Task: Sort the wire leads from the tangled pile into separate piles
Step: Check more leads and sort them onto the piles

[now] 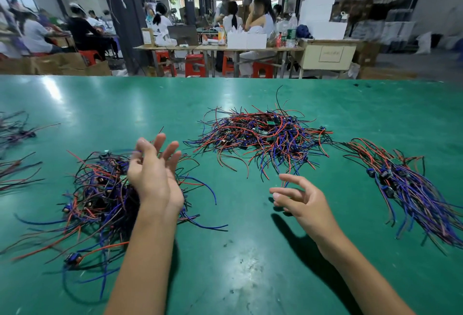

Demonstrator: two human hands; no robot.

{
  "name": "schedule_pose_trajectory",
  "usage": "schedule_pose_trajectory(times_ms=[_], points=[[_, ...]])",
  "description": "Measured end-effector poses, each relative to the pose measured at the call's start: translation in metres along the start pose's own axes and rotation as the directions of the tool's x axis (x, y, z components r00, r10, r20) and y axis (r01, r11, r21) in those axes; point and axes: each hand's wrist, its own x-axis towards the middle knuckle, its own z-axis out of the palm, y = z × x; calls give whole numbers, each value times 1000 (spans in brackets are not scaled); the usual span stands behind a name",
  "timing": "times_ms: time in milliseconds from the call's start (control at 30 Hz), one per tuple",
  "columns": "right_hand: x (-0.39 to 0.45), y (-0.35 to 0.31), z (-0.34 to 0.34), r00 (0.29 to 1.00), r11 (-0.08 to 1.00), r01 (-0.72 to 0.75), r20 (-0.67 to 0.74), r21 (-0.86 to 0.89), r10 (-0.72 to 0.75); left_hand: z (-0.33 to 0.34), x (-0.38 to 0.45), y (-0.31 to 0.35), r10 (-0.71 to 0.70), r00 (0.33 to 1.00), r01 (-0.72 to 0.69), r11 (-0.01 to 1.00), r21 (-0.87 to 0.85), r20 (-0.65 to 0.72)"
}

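Three heaps of wire leads lie on the green table (250,252): tangled pile (263,136) centre, others left (100,197) and right (411,189). Left hand (152,177) and right hand (303,202) hover loose-fingered, holding nothing. Light, limp leads likely snag; pinch one near its dark component.

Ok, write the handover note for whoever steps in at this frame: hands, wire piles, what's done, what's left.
Left hand: open, raised over the near-left pile, holding nothing visible.
Right hand: open, fingers relaxed, above bare green table.
Tangled pile: centre, far side, still large.
Done: aligned bundle at right; some leads at the left edge.
Left: most of the tangled pile.
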Motion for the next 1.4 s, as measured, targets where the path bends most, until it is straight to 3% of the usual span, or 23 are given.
schedule_pose_trajectory(times_ms=[100,233,333,467,633,700,767,833,933,1033,1100,1167,1333,1400], points=[[3,8,5,999,980,31,-35,-198,-38,3,-5,-8,-25,1000,25,1000,15,-2],[18,3,23,983,797,91,-72,-598,-166,7,-11,-15,-103,993,99,993,61,65],[44,-16,56,976,720,175,19,-672,-219,13,-20,-20,-262,954,259,965,34,145],[85,-19,103,964,449,199,91,-871,-250,16,-25,-24,-458,863,452,889,78,216],[98,0,113,944,318,165,55,-934,-326,8,-20,-27,-569,812,538,817,209,129],[91,1,104,937,386,172,30,-906,-348,4,-17,-30,-601,793,572,789,223,95],[79,-2,90,930,596,199,-43,-778,-366,2,-16,-35,-628,775,598,765,241,70],[63,-6,78,895,705,286,-82,-649,-439,3,-18,-41,-656,752,621,740,259,72],[25,-6,63,852,682,420,0,-599,-524,7,-22,-50,-691,716,645,709,284,98],[-11,-2,52,799,593,539,139,-598,-586,10,-23,-58,-702,703,651,699,296,111],[-25,3,46,770,523,592,239,-613,-591,8,-22,-61,-709,693,660,696,283,126],[-31,9,42,776,519,597,274,-612,-568,5,-22,-61,-708,691,661,701,267,148],[-22,8,34,828,693,495,42,-524,-560,3,-25,-60,-671,711,519,703,486,211],[-15,7,29,840,747,444,-60,-495,-539,4,-28,-58,-677,684,463,691,555,273]])
